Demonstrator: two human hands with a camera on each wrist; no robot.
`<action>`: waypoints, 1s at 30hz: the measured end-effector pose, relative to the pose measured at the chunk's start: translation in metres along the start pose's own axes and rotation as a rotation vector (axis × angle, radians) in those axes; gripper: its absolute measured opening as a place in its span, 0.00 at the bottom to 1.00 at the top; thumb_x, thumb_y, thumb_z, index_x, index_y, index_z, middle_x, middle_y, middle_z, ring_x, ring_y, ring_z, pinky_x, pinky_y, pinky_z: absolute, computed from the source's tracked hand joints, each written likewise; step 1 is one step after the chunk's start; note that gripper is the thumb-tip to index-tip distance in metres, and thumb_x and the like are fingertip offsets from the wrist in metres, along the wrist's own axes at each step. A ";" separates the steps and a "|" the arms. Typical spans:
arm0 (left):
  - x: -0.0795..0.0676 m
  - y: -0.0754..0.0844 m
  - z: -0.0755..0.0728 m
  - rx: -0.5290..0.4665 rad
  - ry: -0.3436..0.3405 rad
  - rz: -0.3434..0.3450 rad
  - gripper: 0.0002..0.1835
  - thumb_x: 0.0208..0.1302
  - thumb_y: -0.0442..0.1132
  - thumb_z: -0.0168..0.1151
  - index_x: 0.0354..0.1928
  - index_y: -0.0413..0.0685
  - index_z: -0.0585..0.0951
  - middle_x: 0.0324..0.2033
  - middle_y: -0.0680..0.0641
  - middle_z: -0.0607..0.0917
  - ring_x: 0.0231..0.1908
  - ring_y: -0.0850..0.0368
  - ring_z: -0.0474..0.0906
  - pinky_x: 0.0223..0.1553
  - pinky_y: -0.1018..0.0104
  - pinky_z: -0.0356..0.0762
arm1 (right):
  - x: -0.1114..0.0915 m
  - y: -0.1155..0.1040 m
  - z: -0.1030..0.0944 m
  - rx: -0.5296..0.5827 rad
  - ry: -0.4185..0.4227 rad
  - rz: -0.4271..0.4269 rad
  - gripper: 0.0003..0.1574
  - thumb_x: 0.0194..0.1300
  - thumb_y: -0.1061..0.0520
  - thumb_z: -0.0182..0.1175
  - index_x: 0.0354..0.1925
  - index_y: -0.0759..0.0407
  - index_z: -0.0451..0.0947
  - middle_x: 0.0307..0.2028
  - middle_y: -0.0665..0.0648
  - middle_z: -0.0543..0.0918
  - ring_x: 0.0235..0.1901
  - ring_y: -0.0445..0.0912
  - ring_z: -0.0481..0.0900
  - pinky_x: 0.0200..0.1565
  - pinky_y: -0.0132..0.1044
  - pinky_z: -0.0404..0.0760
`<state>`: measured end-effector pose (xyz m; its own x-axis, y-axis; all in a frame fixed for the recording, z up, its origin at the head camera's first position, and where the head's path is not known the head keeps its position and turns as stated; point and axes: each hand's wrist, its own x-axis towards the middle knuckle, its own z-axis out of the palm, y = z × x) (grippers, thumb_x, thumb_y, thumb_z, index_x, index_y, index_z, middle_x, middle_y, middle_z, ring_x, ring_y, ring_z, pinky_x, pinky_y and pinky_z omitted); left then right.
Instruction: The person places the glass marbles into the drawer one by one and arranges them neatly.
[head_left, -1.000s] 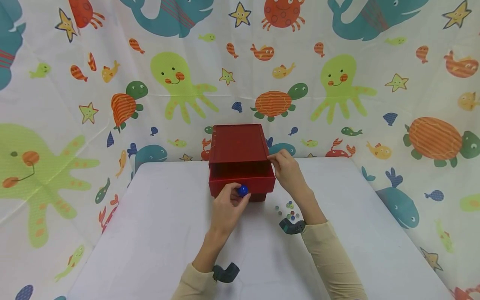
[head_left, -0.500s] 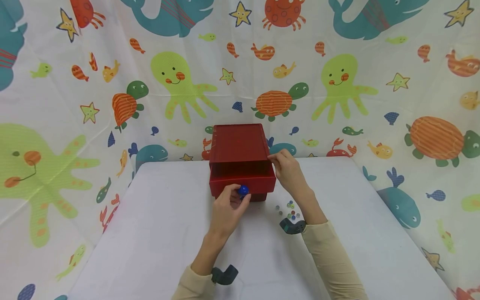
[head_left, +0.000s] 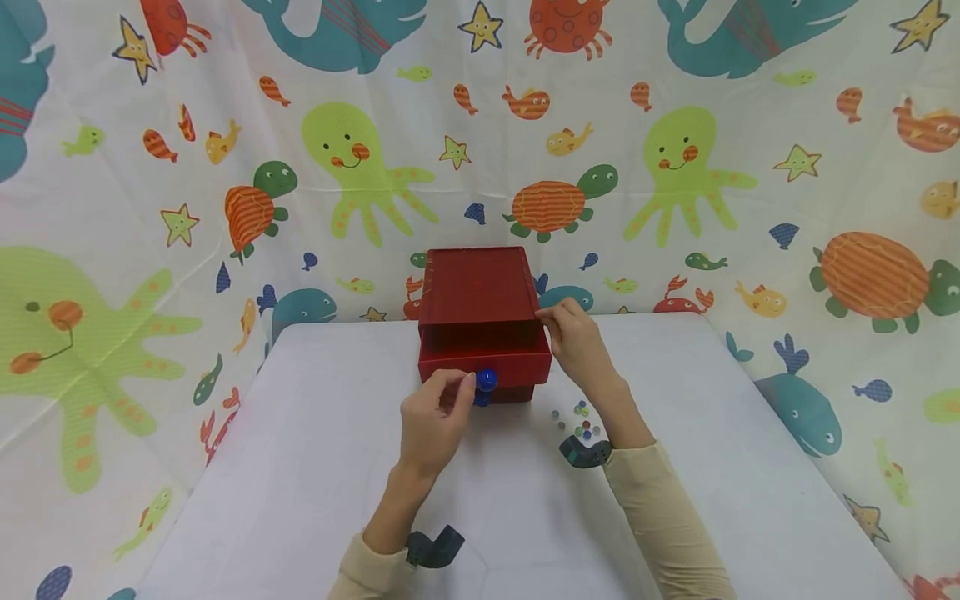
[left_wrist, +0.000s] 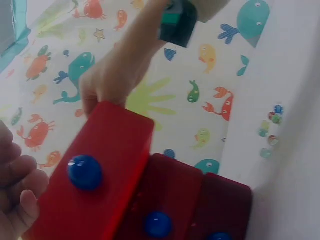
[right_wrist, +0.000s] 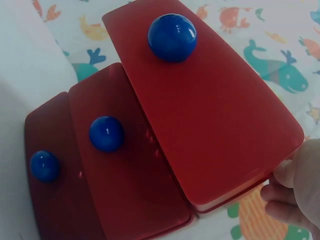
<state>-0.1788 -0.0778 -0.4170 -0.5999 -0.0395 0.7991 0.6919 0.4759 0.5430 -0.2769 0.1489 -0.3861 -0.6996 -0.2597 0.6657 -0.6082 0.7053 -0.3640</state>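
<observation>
A small red drawer cabinet (head_left: 477,285) stands at the back of the table, its top drawer (head_left: 450,364) pulled out. Round blue knobs sit on the drawer fronts. My left hand (head_left: 435,425) is just left of the top knob (head_left: 486,380), loosely curled and holding nothing. In the left wrist view, its fingers (left_wrist: 22,175) lie apart from that knob (left_wrist: 85,172). My right hand (head_left: 573,346) grips the cabinet's right side by the top drawer. The right wrist view shows the right hand's thumb and curled fingers (right_wrist: 285,200) at the drawer's side edge.
Several small coloured marbles (head_left: 585,425) lie on the white table (head_left: 315,467) right of the cabinet, near the right wrist. The lower drawers (right_wrist: 130,155) are pushed in below the top one. A curtain (head_left: 465,108) printed with sea animals hangs behind.
My left hand has let go of the top knob and moved slightly left. The right hand and the top drawer have stayed in place.
</observation>
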 end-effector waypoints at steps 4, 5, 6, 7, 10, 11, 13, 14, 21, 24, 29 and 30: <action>0.012 0.002 -0.010 0.012 0.020 0.023 0.04 0.64 0.34 0.67 0.40 0.42 0.85 0.28 0.46 0.89 0.24 0.60 0.80 0.32 0.73 0.85 | 0.001 0.002 0.001 -0.003 0.000 -0.001 0.09 0.69 0.67 0.60 0.46 0.68 0.83 0.38 0.61 0.79 0.41 0.51 0.83 0.49 0.42 0.89; 0.015 0.002 -0.013 0.023 0.026 0.025 0.05 0.65 0.34 0.67 0.40 0.42 0.85 0.28 0.46 0.89 0.24 0.60 0.80 0.32 0.73 0.85 | 0.001 0.002 0.001 -0.004 -0.001 -0.001 0.09 0.69 0.67 0.60 0.46 0.68 0.83 0.38 0.61 0.79 0.41 0.51 0.83 0.49 0.42 0.89; 0.018 0.002 -0.015 0.036 0.032 0.026 0.05 0.65 0.35 0.67 0.40 0.42 0.84 0.28 0.46 0.89 0.23 0.60 0.80 0.31 0.73 0.85 | 0.001 0.001 0.001 -0.005 -0.002 -0.001 0.09 0.69 0.67 0.60 0.46 0.68 0.83 0.38 0.61 0.79 0.41 0.51 0.83 0.49 0.42 0.89; 0.021 0.002 -0.017 0.047 0.040 0.026 0.05 0.65 0.35 0.66 0.40 0.41 0.84 0.28 0.46 0.89 0.23 0.60 0.79 0.31 0.74 0.85 | 0.001 0.002 0.001 -0.008 -0.002 -0.001 0.09 0.69 0.67 0.60 0.46 0.67 0.83 0.38 0.61 0.79 0.41 0.51 0.84 0.49 0.42 0.89; 0.029 -0.001 -0.023 0.072 0.055 0.022 0.06 0.65 0.35 0.66 0.41 0.40 0.84 0.27 0.46 0.88 0.22 0.59 0.78 0.29 0.73 0.84 | 0.001 0.000 0.001 -0.011 0.000 -0.005 0.09 0.69 0.67 0.60 0.46 0.67 0.83 0.38 0.61 0.80 0.41 0.51 0.84 0.48 0.43 0.89; 0.032 -0.002 -0.024 0.077 0.055 0.021 0.06 0.66 0.35 0.65 0.41 0.40 0.84 0.28 0.45 0.88 0.22 0.59 0.78 0.28 0.73 0.83 | 0.001 0.000 0.001 -0.012 0.002 -0.007 0.09 0.69 0.67 0.60 0.46 0.67 0.83 0.38 0.61 0.80 0.41 0.51 0.84 0.48 0.43 0.89; 0.037 -0.004 -0.027 0.084 0.056 0.017 0.07 0.66 0.35 0.65 0.42 0.40 0.85 0.29 0.44 0.88 0.23 0.60 0.77 0.28 0.74 0.82 | 0.001 0.000 0.001 -0.014 0.005 -0.007 0.09 0.69 0.67 0.60 0.46 0.67 0.83 0.38 0.61 0.80 0.41 0.51 0.84 0.48 0.43 0.89; 0.039 -0.005 -0.028 0.086 0.057 0.015 0.07 0.66 0.35 0.65 0.43 0.40 0.85 0.29 0.44 0.88 0.23 0.59 0.77 0.28 0.74 0.81 | 0.001 0.000 0.001 -0.013 0.007 -0.009 0.09 0.69 0.67 0.60 0.46 0.67 0.83 0.38 0.61 0.80 0.41 0.51 0.84 0.48 0.43 0.89; 0.053 -0.019 -0.035 0.101 0.081 -0.001 0.09 0.68 0.36 0.64 0.45 0.40 0.86 0.35 0.44 0.90 0.25 0.58 0.79 0.32 0.80 0.80 | 0.002 0.000 0.001 -0.014 0.004 -0.015 0.09 0.69 0.67 0.60 0.46 0.68 0.83 0.37 0.61 0.80 0.41 0.51 0.84 0.48 0.42 0.89; 0.057 -0.027 -0.036 0.095 0.081 -0.013 0.09 0.69 0.37 0.63 0.46 0.40 0.86 0.35 0.43 0.90 0.26 0.57 0.80 0.33 0.83 0.78 | 0.002 0.000 0.001 -0.013 0.006 -0.017 0.09 0.69 0.67 0.60 0.46 0.68 0.83 0.37 0.61 0.80 0.41 0.51 0.84 0.48 0.42 0.89; 0.064 -0.037 -0.037 0.127 0.020 -0.059 0.11 0.69 0.39 0.63 0.47 0.40 0.85 0.37 0.43 0.89 0.29 0.55 0.81 0.33 0.78 0.80 | 0.000 0.000 0.000 -0.010 0.005 -0.017 0.09 0.69 0.67 0.61 0.46 0.68 0.83 0.37 0.61 0.79 0.41 0.51 0.85 0.47 0.42 0.89; 0.065 -0.038 -0.038 0.139 0.007 -0.067 0.11 0.69 0.39 0.63 0.48 0.40 0.85 0.37 0.43 0.89 0.30 0.55 0.81 0.33 0.74 0.82 | 0.000 0.000 0.000 -0.010 0.002 -0.015 0.09 0.69 0.66 0.61 0.46 0.68 0.83 0.37 0.61 0.79 0.41 0.51 0.85 0.47 0.42 0.89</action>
<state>-0.2292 -0.1319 -0.3760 -0.6396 -0.0809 0.7645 0.5879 0.5892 0.5542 -0.2768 0.1486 -0.3860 -0.6894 -0.2690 0.6726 -0.6150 0.7079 -0.3473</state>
